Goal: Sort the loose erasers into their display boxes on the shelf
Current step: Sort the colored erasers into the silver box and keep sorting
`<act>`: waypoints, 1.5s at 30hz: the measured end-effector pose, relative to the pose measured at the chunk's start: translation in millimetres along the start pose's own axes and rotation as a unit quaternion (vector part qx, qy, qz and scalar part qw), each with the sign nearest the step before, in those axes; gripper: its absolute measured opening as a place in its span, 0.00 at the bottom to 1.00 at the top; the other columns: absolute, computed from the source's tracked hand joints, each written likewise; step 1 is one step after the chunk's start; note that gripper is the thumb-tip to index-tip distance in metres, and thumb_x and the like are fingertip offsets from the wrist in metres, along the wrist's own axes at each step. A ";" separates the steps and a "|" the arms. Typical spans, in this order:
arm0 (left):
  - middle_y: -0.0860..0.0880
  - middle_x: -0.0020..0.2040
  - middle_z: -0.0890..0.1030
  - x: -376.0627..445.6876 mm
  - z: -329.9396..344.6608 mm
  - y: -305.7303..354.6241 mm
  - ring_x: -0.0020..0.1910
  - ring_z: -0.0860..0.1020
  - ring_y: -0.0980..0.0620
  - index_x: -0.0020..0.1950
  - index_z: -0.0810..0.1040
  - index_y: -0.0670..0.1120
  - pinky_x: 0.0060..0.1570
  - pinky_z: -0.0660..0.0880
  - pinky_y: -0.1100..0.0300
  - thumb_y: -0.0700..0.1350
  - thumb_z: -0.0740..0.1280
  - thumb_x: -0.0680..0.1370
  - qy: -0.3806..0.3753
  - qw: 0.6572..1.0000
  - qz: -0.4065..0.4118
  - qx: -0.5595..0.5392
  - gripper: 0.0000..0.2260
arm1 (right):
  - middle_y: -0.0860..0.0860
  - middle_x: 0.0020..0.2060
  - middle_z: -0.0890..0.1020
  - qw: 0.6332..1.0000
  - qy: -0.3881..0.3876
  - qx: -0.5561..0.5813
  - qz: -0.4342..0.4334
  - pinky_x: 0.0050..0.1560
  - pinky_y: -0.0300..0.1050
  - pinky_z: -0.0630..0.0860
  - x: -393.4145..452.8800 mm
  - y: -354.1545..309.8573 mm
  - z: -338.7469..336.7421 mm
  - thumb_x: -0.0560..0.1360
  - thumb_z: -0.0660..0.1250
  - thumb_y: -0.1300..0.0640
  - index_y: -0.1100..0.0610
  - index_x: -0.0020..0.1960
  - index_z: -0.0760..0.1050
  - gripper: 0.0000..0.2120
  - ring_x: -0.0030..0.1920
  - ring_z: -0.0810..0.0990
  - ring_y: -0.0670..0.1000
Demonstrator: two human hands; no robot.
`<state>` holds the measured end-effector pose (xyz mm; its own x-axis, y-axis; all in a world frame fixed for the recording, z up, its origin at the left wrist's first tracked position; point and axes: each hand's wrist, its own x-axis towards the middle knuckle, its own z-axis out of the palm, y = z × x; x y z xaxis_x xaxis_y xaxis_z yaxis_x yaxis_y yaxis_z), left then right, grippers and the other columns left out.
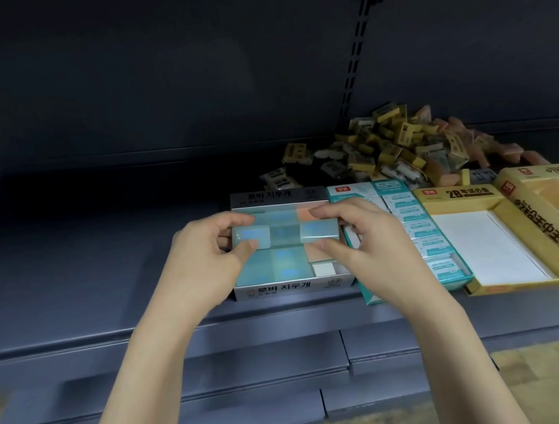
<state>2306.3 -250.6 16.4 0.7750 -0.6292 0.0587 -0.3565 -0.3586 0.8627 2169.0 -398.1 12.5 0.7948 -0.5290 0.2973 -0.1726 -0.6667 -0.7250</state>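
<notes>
My left hand pinches a pale teal eraser over the left side of a grey-white display box. My right hand pinches a second teal eraser over the same box's right side. Inside the box lie several teal erasers and orange ones, with a white gap near the front right. A heap of loose erasers, yellow, white and pink wrapped, lies on the shelf behind the boxes.
Right of the grey box stands a teal display box filled with erasers, then a yellow display box with a bare white floor and another yellow box at the far right. The dark shelf stretches left.
</notes>
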 end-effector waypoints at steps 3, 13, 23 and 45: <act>0.52 0.37 0.77 -3.8 0.3 0.8 0.30 0.73 0.60 0.51 0.80 0.55 0.30 0.68 0.76 0.43 0.71 0.74 -0.012 1.000 0.005 0.015 0.09 | 0.31 0.49 0.74 1.000 0.000 -0.019 -0.002 0.55 0.26 0.63 -0.9 1.7 -3.9 0.71 0.72 0.59 0.43 0.53 0.76 0.15 0.52 0.71 0.36; 0.52 0.55 0.77 -3.1 7.9 -9.4 0.51 0.66 0.50 0.50 0.83 0.49 0.51 0.62 0.57 0.43 0.68 0.75 0.044 0.960 0.106 0.257 0.07 | 0.34 0.30 0.72 0.997 -0.009 -0.070 -0.033 0.57 0.53 0.67 -0.4 -0.9 8.9 0.67 0.75 0.55 0.46 0.45 0.80 0.09 0.52 0.71 0.49; 0.55 0.65 0.70 -4.1 -5.7 -8.2 0.66 0.64 0.51 0.62 0.76 0.52 0.67 0.61 0.52 0.53 0.74 0.68 -0.031 0.968 0.082 0.236 0.23 | 0.45 0.43 0.83 0.988 -0.078 -0.133 -0.012 0.55 0.41 0.58 10.8 -1.9 16.3 0.69 0.73 0.50 0.43 0.44 0.78 0.06 0.50 0.67 0.43; 0.53 0.70 0.69 4.4 -3.7 -9.7 0.70 0.66 0.53 0.68 0.72 0.47 0.70 0.61 0.55 0.49 0.72 0.71 -0.055 0.965 0.098 0.236 0.26 | 0.42 0.38 0.74 0.993 -0.084 -0.078 -0.029 0.48 0.41 0.74 17.7 -7.9 17.6 0.69 0.73 0.62 0.56 0.43 0.83 0.04 0.41 0.76 0.46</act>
<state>2315.1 -247.3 10.1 0.6180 -0.7769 0.1207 -0.7086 -0.4839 0.5135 2194.6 -393.0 12.5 0.8901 -0.4000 0.2186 -0.2002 -0.7739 -0.6009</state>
